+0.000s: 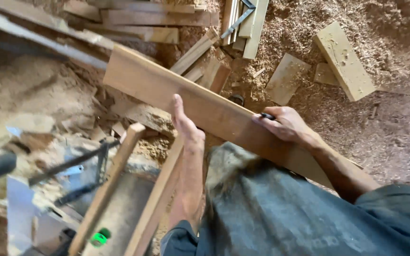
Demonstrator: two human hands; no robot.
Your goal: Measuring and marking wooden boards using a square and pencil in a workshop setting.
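Observation:
A long reddish-brown wooden plank runs slantwise from upper left to lower right across my lap. My left hand lies flat against its near edge, fingers straight and pointing up along the board. My right hand rests on the plank's upper edge further right, fingers curled around a small dark pencil-like tool held against the wood. My grey trousers fill the lower middle.
Two narrow wooden battens lean at the lower left over a metal machine table with a black handle. Offcuts and boards lie scattered on the sawdust-covered floor.

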